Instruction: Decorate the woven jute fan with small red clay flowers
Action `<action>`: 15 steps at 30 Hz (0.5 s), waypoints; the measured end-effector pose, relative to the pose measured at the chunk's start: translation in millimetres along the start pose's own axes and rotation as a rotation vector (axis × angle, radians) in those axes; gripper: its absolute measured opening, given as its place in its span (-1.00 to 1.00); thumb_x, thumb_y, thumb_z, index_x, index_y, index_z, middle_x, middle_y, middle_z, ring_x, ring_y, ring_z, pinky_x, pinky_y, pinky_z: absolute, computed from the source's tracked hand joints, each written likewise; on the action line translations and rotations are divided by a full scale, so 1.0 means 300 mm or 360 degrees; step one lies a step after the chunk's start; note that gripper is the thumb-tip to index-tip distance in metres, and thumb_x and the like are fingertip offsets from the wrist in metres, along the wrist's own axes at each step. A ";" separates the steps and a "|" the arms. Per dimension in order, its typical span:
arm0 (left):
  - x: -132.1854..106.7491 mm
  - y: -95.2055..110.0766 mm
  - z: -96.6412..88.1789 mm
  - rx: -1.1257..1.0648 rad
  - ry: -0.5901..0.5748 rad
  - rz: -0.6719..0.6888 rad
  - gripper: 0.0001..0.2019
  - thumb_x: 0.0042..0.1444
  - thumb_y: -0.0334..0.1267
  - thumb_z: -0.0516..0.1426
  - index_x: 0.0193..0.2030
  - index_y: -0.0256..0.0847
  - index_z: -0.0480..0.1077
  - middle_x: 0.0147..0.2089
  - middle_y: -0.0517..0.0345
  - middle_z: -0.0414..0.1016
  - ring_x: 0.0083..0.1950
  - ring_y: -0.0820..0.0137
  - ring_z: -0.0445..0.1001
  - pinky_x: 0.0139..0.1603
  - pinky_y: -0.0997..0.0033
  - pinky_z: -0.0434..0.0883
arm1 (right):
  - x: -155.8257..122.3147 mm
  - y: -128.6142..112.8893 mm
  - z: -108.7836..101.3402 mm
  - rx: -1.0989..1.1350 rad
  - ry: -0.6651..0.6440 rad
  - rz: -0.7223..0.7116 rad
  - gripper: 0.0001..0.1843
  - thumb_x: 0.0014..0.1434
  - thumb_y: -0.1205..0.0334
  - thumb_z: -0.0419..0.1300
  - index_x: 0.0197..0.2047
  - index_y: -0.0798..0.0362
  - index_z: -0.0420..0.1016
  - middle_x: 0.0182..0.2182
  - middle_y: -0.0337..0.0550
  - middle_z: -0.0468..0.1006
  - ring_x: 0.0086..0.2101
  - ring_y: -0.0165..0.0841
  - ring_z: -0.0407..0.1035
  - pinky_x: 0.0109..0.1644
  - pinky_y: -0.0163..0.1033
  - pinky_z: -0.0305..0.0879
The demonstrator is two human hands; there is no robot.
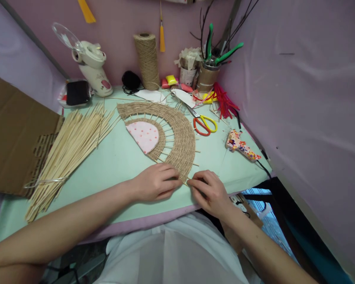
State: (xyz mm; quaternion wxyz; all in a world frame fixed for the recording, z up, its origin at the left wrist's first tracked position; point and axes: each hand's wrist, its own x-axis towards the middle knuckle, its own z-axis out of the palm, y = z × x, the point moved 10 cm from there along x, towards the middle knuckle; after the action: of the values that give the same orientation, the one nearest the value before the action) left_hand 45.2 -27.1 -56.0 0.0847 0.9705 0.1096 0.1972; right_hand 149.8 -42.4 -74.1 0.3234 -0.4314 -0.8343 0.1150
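The left hand (156, 181) and right hand (208, 193) are at the near end of the woven half circle (183, 146), mid-bench (115, 165); each grip has bent fingers, but I cannot tell how shut it is or if it pinches anything; sticks (73, 146) lie left; a flowery glue gun (241, 146) lies right; scissors (205, 125) sit a bit farther; a twine roll (147, 61) stands far back.

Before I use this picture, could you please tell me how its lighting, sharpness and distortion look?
Head view throughout: soft light, faint shadows; the woven piece, left hand and right hand look fairly clear, without obvious motion blur; the near edge of the tabletop bows, suggesting wide-angle distortion.
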 end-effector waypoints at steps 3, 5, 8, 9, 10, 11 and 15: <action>0.001 -0.003 0.005 -0.0005 -0.0020 -0.0018 -0.75 0.22 -0.34 0.05 0.03 -0.19 0.40 -0.11 -0.04 0.52 -0.06 0.25 0.43 -0.10 0.21 0.42 | -0.002 -0.003 0.001 -0.0029 0.0006 -0.0013 -0.77 0.23 0.37 0.11 -0.08 0.06 0.52 -0.24 -0.05 0.48 -0.23 -0.28 0.33 -0.17 -0.13 0.27; 0.002 -0.003 0.007 -0.0004 -0.0031 -0.0025 -0.74 0.22 -0.34 0.05 0.03 -0.19 0.40 -0.12 -0.04 0.52 -0.06 0.25 0.42 -0.11 0.22 0.41 | -0.002 -0.005 0.001 -0.0035 0.0007 -0.0019 -0.77 0.23 0.37 0.11 -0.07 0.06 0.52 -0.23 -0.05 0.48 -0.23 -0.28 0.33 -0.18 -0.12 0.27; 0.006 -0.004 0.009 -0.0002 -0.0048 -0.0035 -0.74 0.23 -0.34 0.04 0.02 -0.19 0.41 -0.13 -0.02 0.51 -0.08 0.26 0.42 -0.13 0.22 0.40 | -0.001 -0.004 0.001 -0.0018 0.0007 -0.0019 -0.76 0.23 0.38 0.12 -0.06 0.06 0.52 -0.23 -0.04 0.48 -0.22 -0.27 0.33 -0.17 -0.12 0.27; 0.007 -0.004 0.009 0.0001 -0.0052 -0.0038 -0.75 0.23 -0.34 0.04 0.02 -0.18 0.41 -0.14 -0.02 0.51 -0.09 0.26 0.41 -0.14 0.23 0.40 | -0.001 -0.003 0.001 -0.0012 0.0008 -0.0017 -0.76 0.23 0.38 0.12 -0.06 0.06 0.52 -0.23 -0.04 0.48 -0.22 -0.27 0.33 -0.17 -0.12 0.28; 0.008 -0.004 0.010 0.0005 -0.0057 -0.0040 -0.75 0.23 -0.34 0.04 0.01 -0.18 0.41 -0.14 -0.02 0.51 -0.10 0.27 0.41 -0.15 0.23 0.39 | -0.001 -0.002 0.000 -0.0009 0.0008 -0.0014 -0.76 0.23 0.38 0.12 -0.06 0.06 0.52 -0.23 -0.04 0.48 -0.21 -0.27 0.33 -0.17 -0.12 0.28; 0.009 -0.004 0.011 0.0009 -0.0062 -0.0043 -0.75 0.23 -0.34 0.04 0.01 -0.18 0.42 -0.14 -0.02 0.51 -0.10 0.27 0.41 -0.15 0.23 0.39 | -0.001 0.000 0.000 -0.0008 0.0007 -0.0011 -0.76 0.23 0.38 0.12 -0.06 0.06 0.52 -0.23 -0.04 0.48 -0.21 -0.28 0.33 -0.17 -0.12 0.28; 0.008 -0.006 0.017 0.0006 -0.0082 -0.0061 -0.76 0.23 -0.33 0.04 0.00 -0.17 0.42 -0.13 -0.02 0.50 -0.10 0.27 0.40 -0.14 0.23 0.38 | 0.002 -0.001 -0.003 -0.0022 0.0008 -0.0004 -0.76 0.23 0.37 0.11 -0.07 0.05 0.53 -0.24 -0.05 0.49 -0.22 -0.28 0.35 -0.17 -0.12 0.29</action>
State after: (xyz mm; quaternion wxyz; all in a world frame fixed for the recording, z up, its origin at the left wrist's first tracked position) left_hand 49.1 -25.3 -60.2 0.0893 0.9732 0.1263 0.1702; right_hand 149.9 -42.2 -73.0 0.3227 -0.4328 -0.8349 0.1076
